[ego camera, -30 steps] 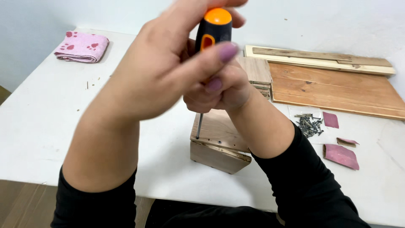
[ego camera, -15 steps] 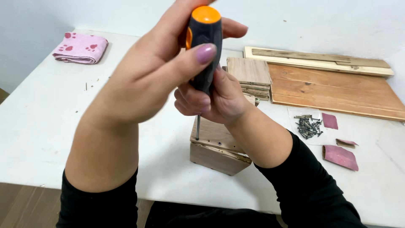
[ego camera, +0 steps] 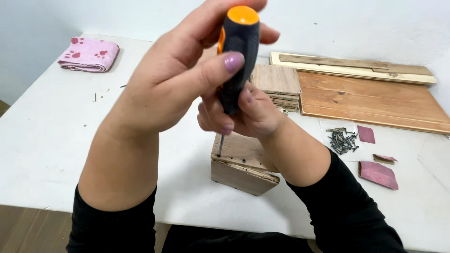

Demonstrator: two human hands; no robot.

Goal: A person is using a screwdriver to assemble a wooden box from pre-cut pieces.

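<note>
Black-handled, orange-capped screwdriver (ego camera: 236, 56) stands upright, tip on the small plywood box (ego camera: 243, 166) on the white counter (ego camera: 42, 136). Left hand (ego camera: 173, 79) wraps the handle; right hand (ego camera: 239, 115) closes lower around it. Dark screws (ego camera: 342, 140) lie well right.

Both hands, left (ego camera: 173, 84) and right (ego camera: 239, 115), grip upright screwdriver (ego camera: 236, 56); tip on near-left corner of wooden box (ego camera: 243, 166). White worktop (ego camera: 42, 140): screws (ego camera: 342, 139) right, boards (ego camera: 375, 100) far right, pink cloth (ego camera: 89, 54) far left.
</note>
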